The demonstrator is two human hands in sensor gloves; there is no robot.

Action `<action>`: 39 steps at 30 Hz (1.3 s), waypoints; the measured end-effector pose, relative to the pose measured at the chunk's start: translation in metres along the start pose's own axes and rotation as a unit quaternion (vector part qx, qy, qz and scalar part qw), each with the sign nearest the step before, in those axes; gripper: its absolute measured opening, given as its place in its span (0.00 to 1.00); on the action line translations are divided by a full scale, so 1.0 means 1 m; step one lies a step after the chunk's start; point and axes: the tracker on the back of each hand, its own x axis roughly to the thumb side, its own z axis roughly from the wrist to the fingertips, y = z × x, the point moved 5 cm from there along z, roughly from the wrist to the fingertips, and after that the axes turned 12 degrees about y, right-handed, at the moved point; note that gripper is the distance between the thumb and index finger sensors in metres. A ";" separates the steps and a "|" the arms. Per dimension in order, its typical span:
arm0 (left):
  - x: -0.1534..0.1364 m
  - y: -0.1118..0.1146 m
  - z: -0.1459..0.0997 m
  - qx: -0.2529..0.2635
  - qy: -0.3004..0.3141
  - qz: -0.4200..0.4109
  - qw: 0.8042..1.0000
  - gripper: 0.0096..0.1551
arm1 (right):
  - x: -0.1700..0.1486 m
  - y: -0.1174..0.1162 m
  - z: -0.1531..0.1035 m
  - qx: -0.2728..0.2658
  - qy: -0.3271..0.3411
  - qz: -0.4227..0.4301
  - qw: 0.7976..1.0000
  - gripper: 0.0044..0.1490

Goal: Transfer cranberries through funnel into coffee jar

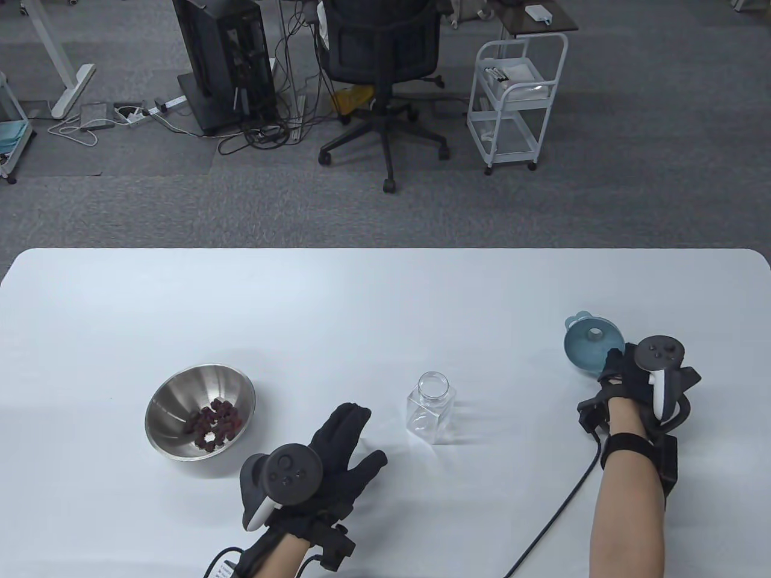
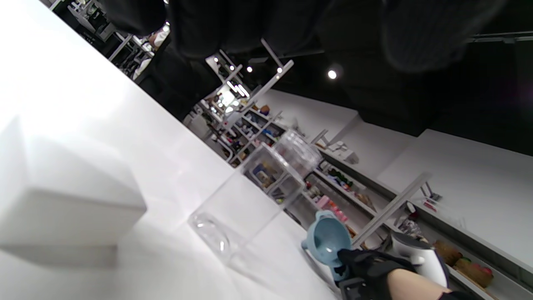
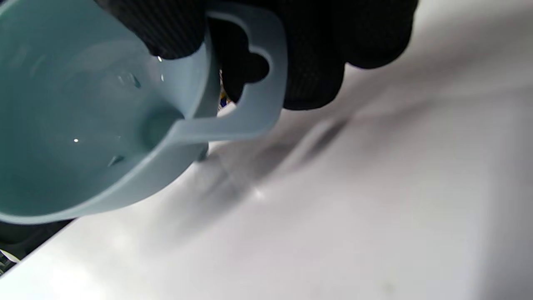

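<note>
Right hand [image 1: 626, 373] gripping blue funnel [image 1: 589, 350] at 3 o'clock of empty jar [image 1: 430, 415], left hand [image 1: 328, 454] flat and relaxed, cranberries [image 1: 215, 422] in bowl [image 1: 174, 397] at 9 o'clock

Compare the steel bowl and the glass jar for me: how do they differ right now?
The steel bowl is opaque, round, wide and shallow; the glass jar is clear, squarish, with a narrow round mouth. The bowl holds cranberries; the jar looks empty. The bowl sits left of the left hand, the jar to its right. Both stand open on the table, untouched.
</note>
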 end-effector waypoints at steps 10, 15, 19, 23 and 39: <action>0.004 0.002 0.000 -0.008 0.009 -0.002 1.000 0.47 | 0.031 0.057 -0.028 -0.053 0.025 0.063 0.996 0.26; 0.002 0.002 0.000 -0.010 0.005 0.001 1.000 0.47 | 0.064 0.085 -0.042 -0.048 0.060 0.108 0.991 0.25; -0.004 0.002 0.000 -0.008 -0.002 -0.006 1.000 0.47 | 0.093 0.105 -0.053 -0.037 0.093 0.113 0.989 0.25; -0.007 0.002 0.000 -0.008 -0.006 -0.009 1.000 0.47 | 0.125 0.120 -0.067 -0.020 0.131 0.108 0.985 0.25; -0.011 0.004 0.001 -0.014 -0.014 -0.015 1.000 0.47 | 0.226 0.097 -0.129 0.098 0.246 0.061 0.962 0.25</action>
